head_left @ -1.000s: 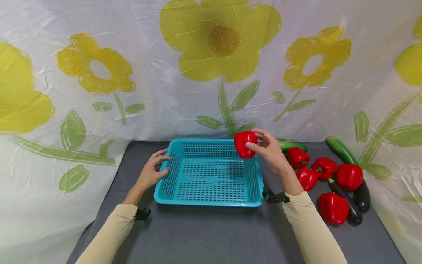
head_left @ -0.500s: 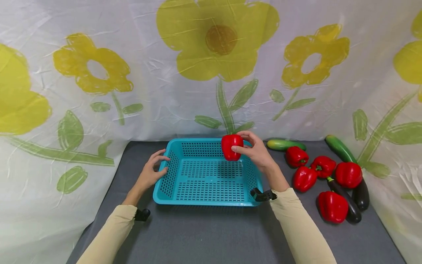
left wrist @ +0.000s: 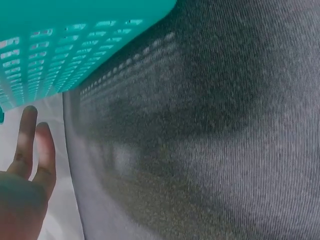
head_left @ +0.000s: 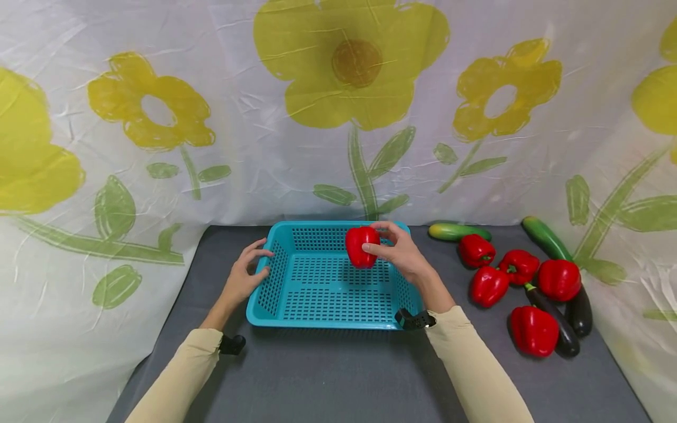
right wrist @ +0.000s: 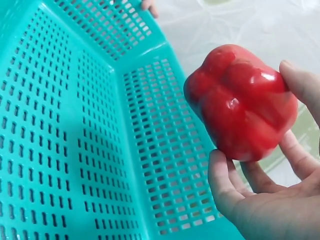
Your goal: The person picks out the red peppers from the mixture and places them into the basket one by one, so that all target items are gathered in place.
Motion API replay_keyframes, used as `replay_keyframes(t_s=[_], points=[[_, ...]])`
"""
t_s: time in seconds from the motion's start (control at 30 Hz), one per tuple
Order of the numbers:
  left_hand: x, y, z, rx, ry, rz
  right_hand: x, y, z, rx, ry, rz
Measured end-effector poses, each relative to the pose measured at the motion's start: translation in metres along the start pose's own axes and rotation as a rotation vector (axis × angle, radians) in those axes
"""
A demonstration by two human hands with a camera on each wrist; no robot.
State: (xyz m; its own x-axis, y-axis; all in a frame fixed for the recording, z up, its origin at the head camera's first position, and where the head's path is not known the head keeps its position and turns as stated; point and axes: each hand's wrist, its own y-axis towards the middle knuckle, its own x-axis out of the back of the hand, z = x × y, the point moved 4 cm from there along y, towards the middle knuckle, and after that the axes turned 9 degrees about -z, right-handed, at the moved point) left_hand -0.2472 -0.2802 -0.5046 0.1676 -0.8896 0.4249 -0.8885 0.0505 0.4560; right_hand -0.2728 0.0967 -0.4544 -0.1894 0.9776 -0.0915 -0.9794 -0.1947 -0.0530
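A red bell pepper (head_left: 362, 247) is held by my right hand (head_left: 398, 251) above the inside of a turquoise plastic basket (head_left: 338, 324). In the right wrist view, thumb and fingers grip the bell pepper (right wrist: 240, 102) around its sides, its lobed end toward the basket (right wrist: 170, 145). My left hand (head_left: 244, 275) is at the basket's left rim, thumb and fingers spread, fingertips at the edge. Two fairly straight fingers of the left hand (left wrist: 37, 150) show beside the basket wall (left wrist: 75, 50) in the left wrist view; its other fingers are hidden there.
To the right on the dark grey tabletop (head_left: 328, 376) lie several more red bell peppers (head_left: 534, 332). Among them are two eggplants (head_left: 562, 335), and a cucumber (head_left: 547, 238) and a yellow-green cucumber-like vegetable (head_left: 458, 232) farther back. A flowered sheet (head_left: 317, 170) hangs behind.
My right hand has carried the bell pepper leftward from the basket's back right corner and then lowered it slightly. The left hand has stayed at the left rim.
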Motion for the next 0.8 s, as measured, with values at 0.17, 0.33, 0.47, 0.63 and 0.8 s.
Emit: replay_keyframes(t_s=[0.17,0.33,0.47,0.63,0.8], points=[[-0.001,0.000,-0.018,-0.010,-0.012,-0.032,0.005,-0.006,-0.006,-0.032,0.037,-0.011],[-0.002,-0.001,-0.015,-0.009,-0.032,-0.058,0.006,-0.012,-0.011,-0.053,0.036,-0.024],[0.000,0.000,-0.034,-0.009,-0.011,-0.060,0.001,-0.010,-0.011,-0.054,0.036,-0.019],[0.001,0.001,-0.044,0.014,-0.021,-0.050,-0.016,0.003,-0.011,0.002,-0.010,0.017],[0.000,0.001,-0.043,0.013,-0.047,-0.034,-0.031,0.017,-0.017,0.023,-0.038,0.040]])
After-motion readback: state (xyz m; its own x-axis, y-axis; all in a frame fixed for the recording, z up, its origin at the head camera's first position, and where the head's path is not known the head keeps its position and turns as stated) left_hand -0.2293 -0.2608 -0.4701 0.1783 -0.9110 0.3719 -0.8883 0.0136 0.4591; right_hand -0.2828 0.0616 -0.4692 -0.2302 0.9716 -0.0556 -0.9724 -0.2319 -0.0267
